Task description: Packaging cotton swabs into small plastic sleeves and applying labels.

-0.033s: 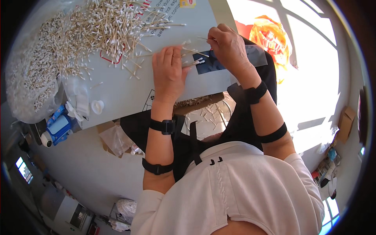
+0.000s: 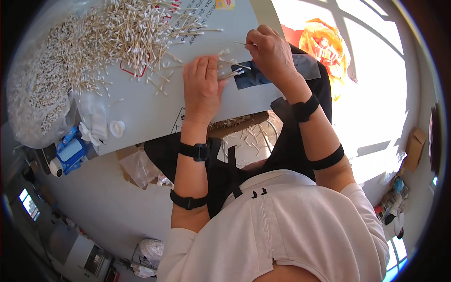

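My right hand (image 2: pixel 268 52) is closed in a pinch on a thin stick, a cotton swab (image 2: pixel 239 43) by its look, whose end sticks out to the left of the fingers. To its left, my left hand (image 2: pixel 203 89) rests back-up on the table with its fingers together. Several loose cotton swabs (image 2: pixel 233 74) poke out from under that hand, their white tips toward a dark film strip (image 2: pixel 251 77) on the tabletop. The left palm and what the fingers grip there are partly hidden. A big heap of cotton swabs (image 2: pixel 136 40) spreads to the far left.
Clear plastic (image 2: pixel 28 113) wraps the heap's left side. Near the table's (image 2: pixel 155 110) left front corner are a white spool-like piece (image 2: pixel 117 128) and a blue-and-white object (image 2: pixel 70 150). Below the edge sits an open box (image 2: pixel 239 123) with swabs. An orange bag (image 2: pixel 324 44) lies at the right.
My right hand has shifted slightly up and to the left with the thin swab. My left hand stays where it was.
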Motion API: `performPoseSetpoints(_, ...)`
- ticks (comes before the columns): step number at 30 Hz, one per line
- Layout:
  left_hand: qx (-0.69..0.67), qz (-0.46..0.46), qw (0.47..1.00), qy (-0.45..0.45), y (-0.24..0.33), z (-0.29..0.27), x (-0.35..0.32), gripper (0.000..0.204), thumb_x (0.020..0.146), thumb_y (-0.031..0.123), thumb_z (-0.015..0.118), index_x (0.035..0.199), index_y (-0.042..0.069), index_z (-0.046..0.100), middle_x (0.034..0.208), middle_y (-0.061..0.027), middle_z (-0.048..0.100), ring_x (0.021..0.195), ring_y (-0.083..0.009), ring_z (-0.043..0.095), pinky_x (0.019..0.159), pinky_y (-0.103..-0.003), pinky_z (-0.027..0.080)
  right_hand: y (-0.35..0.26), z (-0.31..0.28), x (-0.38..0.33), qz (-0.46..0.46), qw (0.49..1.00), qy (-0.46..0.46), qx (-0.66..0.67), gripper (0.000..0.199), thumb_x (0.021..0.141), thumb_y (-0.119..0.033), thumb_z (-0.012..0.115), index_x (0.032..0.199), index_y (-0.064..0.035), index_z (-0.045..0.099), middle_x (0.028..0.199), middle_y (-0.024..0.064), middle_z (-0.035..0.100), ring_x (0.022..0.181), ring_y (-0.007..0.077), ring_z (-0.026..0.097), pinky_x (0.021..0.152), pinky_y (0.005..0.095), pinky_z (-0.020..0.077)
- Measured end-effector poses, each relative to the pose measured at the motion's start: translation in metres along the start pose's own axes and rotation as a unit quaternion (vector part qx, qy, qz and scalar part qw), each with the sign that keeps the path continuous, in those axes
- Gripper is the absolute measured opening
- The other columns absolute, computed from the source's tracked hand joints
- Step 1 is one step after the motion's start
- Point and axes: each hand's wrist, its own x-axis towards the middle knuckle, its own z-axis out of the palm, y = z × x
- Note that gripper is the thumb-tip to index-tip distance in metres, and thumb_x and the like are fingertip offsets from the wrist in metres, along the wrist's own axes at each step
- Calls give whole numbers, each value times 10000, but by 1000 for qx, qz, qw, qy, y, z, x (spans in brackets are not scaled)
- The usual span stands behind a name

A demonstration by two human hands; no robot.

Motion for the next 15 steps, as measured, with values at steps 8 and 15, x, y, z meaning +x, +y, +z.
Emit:
performPoseSetpoints(8, 10, -21, 997, 71, 21, 16, -13, 777, 774, 282, 758, 1417, 5, 420, 1450, -174, 419, 1348, -356, 384, 1123, -509, 275, -6, 36, 15, -152, 985, -43, 71, 92, 750, -28, 635, 828, -69, 667, 875, 82, 604, 933, 294, 620, 810, 392, 509)
performPoseSetpoints(15, 68, -75, 995, -5, 20, 26, -13, 935, 825, 567, 651, 1497, 14, 309, 1584, -175, 252, 1482, -320, 204, 1172, -568, 144, 0, 3, -24, -68, 991, -76, 90, 120, 795, -28, 669, 896, -47, 608, 954, 98, 559, 972, 323, 578, 802, 406, 492)
